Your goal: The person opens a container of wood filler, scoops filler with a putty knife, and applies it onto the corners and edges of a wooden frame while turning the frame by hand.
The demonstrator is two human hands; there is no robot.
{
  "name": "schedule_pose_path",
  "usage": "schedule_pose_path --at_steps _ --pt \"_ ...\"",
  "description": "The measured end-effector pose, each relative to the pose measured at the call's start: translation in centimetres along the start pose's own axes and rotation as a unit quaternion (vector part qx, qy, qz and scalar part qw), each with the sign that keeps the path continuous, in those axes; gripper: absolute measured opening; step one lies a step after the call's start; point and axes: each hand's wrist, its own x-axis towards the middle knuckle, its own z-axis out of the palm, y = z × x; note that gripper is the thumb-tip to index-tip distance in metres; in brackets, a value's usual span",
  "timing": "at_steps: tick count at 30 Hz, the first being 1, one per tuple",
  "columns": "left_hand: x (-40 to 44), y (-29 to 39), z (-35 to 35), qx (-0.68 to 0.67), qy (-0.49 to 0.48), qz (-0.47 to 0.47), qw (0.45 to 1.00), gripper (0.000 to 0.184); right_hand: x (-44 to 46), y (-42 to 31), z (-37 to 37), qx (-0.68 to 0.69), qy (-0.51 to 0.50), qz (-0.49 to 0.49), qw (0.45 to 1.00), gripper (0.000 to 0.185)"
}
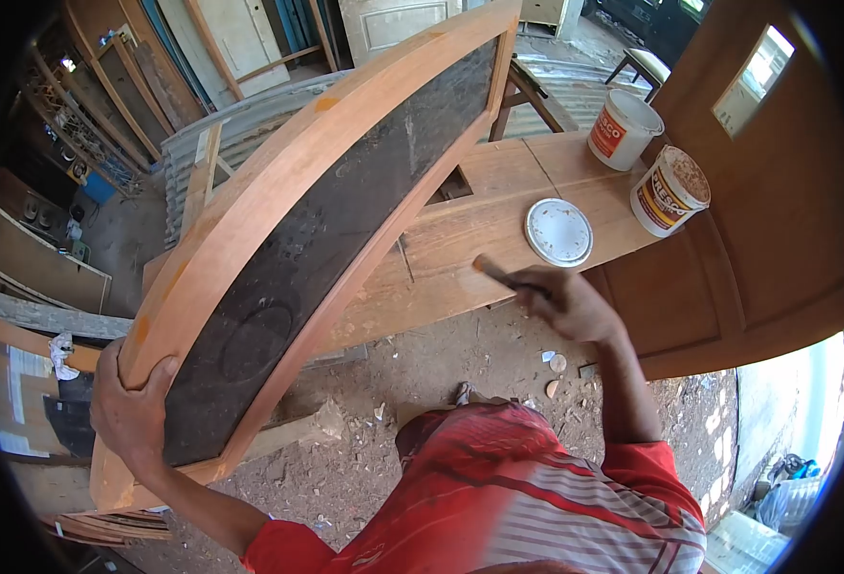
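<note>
My left hand (pixel 133 409) grips the lower left end of an arched wooden frame (pixel 240 225), thumb on the front and fingers round the curved outer edge. The frame stands tilted, with a dark panel (pixel 331 225) inside it and orange filler smears on its curved rail. My right hand (pixel 567 304) is closed round a putty knife (pixel 500 274), somewhat blurred, with orange-brown matter at its tip. It is held above the near edge of the wooden workbench (pixel 460 234), apart from the frame. A white, stained lid (pixel 559 232) lies just beyond this hand.
On the bench's right end stand an open filler tub (pixel 670 191) and a white bucket (pixel 624 129). A large brown door panel (pixel 718 220) is close on the right. Corrugated sheets (pixel 575 91) lie behind, and wood scraps litter the ground (pixel 441 368).
</note>
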Motion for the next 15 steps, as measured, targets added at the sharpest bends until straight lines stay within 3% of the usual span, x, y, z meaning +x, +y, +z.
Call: schedule_pose_path --at_steps 8,12,15 --pt "0.5 -1.2 0.5 0.013 0.017 0.030 0.999 0.064 5.2 0.9 9.8 0.055 -0.147 -0.092 0.983 0.027" --pt "1.3 -1.7 0.8 0.014 0.018 0.038 0.999 0.064 6.3 -0.8 10.9 0.006 -0.157 -0.187 0.970 0.031" --pt "2.0 -1.8 0.9 0.022 0.022 0.045 0.999 0.062 6.3 -4.4 9.3 0.042 -0.173 -0.212 0.961 0.032"
